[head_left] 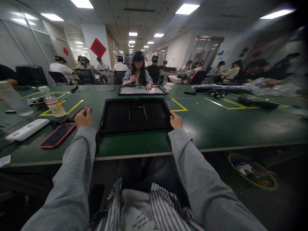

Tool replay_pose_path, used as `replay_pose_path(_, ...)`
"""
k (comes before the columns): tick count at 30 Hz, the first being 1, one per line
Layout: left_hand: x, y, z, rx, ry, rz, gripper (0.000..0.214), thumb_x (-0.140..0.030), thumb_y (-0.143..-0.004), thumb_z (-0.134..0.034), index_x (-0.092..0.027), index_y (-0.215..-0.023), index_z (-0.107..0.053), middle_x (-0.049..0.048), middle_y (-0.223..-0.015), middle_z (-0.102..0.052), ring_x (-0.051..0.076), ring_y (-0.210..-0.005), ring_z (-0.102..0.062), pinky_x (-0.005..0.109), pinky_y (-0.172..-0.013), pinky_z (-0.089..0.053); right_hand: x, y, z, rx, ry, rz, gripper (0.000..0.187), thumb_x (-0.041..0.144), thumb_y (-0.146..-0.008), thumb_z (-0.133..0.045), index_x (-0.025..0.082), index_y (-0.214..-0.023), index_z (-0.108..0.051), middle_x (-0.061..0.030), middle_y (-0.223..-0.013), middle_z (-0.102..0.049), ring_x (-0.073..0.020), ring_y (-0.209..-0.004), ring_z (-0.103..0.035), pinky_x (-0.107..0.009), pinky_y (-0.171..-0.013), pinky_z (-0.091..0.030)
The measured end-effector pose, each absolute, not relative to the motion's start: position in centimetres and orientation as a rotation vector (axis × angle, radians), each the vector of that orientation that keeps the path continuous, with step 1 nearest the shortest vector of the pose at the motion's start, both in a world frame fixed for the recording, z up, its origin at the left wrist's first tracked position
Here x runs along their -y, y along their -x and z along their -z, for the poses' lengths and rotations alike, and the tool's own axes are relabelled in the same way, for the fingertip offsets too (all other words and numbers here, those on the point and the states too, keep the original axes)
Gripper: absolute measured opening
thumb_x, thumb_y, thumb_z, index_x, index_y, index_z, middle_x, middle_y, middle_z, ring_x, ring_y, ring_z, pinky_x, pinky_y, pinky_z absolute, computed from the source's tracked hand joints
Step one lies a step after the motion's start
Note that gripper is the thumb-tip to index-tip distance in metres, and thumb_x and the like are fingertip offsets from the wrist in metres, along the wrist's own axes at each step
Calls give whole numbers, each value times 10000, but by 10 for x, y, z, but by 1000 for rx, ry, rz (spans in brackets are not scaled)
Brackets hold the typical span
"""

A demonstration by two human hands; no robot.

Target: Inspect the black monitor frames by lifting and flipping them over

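A black monitor housing (115,117), shaped like a shallow rectangular tray, lies on the green table in front of me. Two thin light strips and a small yellow mark show on its inner face. My right hand (176,120) grips its right edge, with the fingers curled at the rim. My left hand (83,117) is off to the left of the housing, apart from it, with fingers curled closed. Whatever it may hold is too small or hidden to make out. A phone with a pink case (57,136) lies just below that hand.
Left on the table (240,128) are a white device (27,129), a drink bottle (55,104) and a clear bottle (16,99). Opposite, a person works over a flat panel (141,90). Plastic-wrapped parts (216,88) lie far right. A basket (252,173) stands on the floor.
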State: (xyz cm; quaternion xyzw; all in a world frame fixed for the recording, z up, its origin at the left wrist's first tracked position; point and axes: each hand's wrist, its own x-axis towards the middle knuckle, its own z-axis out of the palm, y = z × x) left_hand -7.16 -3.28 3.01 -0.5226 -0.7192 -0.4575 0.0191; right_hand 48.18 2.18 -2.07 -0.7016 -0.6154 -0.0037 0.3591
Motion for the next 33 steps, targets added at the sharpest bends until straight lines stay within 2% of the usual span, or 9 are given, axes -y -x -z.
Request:
replay_pose_path(2, 23, 62, -19, 2301, 1723, 1225, 554, -558, -880, -534, -166, -1240, -688, 142, -1142, -727, 336, -1160, -622, 444, -1031, -438, -21, -481, 21, 1582, 1810, 2, 519, 216, -920, -460, 215, -1424, -587, -133, -1220, -705, -299, -1110, -640, -470, -997, -470)
replay_pose_path(5, 12, 56, -6, 2356, 1875, 1040, 495, -575, -799, -637, -220, -1123, -757, 108, -1046, -763, 335, -1096, -665, 426, -986, -478, -22, -482, 21, 1565, 1804, -8, 519, 222, -905, -477, 226, -1410, -599, -115, -1197, -714, -293, -1081, -645, -458, -980, -481)
replay_pose_path(11, 10, 58, -5, 2390, 1949, 1056, 490, -526, -791, -653, -174, -1112, -767, 133, -1061, -763, 321, -1059, -688, 415, -964, -504, -23, -485, 21, 1554, 1793, -19, 501, 228, -903, -507, 227, -1395, -605, -121, -1146, -726, -297, -1032, -653, -441, -938, -493)
replay_pose_path(16, 22, 44, -17, 2378, 1944, 1141, 448, -484, -761, -686, -200, -1098, -765, 94, -982, -774, 324, -1045, -688, 434, -956, -511, -18, -483, 17, 1558, 1815, -27, 472, 258, -924, -502, 242, -1385, -602, -122, -1091, -724, -308, -1004, -652, -446, -908, -488)
replay_pose_path(20, 28, 36, -22, 2404, 1921, 1135, 421, -467, -770, -681, -192, -1078, -765, 99, -987, -771, 324, -1055, -683, 424, -962, -505, -15, -481, 15, 1548, 1861, -53, 471, 273, -930, -500, 268, -1394, -583, -117, -1054, -720, -314, -981, -647, -450, -886, -483)
replay_pose_path(26, 28, 35, -22, 2370, 1924, 1160, 441, -480, -783, -682, -195, -1111, -758, 89, -987, -777, 318, -1047, -691, 420, -959, -513, -12, -479, 14, 1538, 1875, -55, 465, 270, -931, -501, 272, -1390, -579, -122, -1093, -714, -312, -999, -648, -445, -893, -484)
replay_pose_path(33, 17, 39, -13, 2406, 1883, 1097, 402, -432, -826, -643, -194, -1128, -764, 75, -1073, -773, 253, -1073, -692, 320, -958, -514, -6, -473, 6, 1524, 1983, -74, 475, 294, -961, -473, 287, -1432, -535, -113, -1193, -703, -301, -1072, -645, -417, -905, -491)
